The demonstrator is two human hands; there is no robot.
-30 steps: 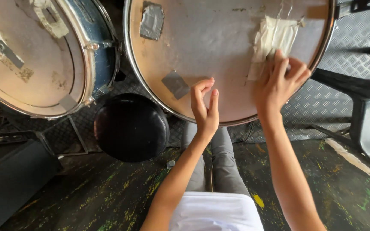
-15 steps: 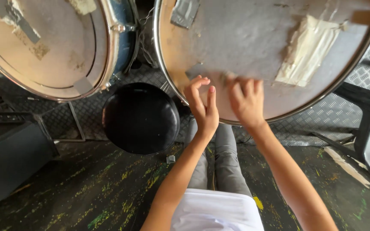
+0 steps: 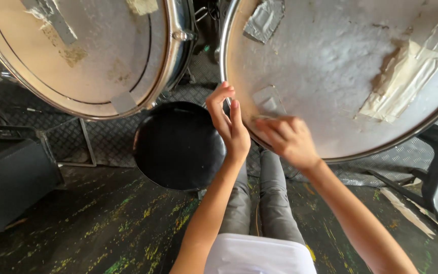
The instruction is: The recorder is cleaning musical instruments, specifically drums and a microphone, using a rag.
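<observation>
**drumfan:** Right hand had slid left and down across the drumhead since a sec earlier, away from the cream tape patch and over to the small grey tape square near the rim. Looked blurred, fingers bent w/ tips pressed on the skin right below that square. Couldn't tell if it pinched anything.

**tapeguy:** And the left hand?

**drumfan:** Barely shifted. It was up by the chrome rim, fingers loosely curled, half open, thumb and index arched at the edge, nothing visibly held. Both hands sat just beside each other at the head's lower left.

**tapeguy:** Other stuff around?

**drumfan:** 2nd drum w/ tape bits to the left, round black stool seat below btwn them, grey trousers under the arms, paint-flecked floor.
</observation>
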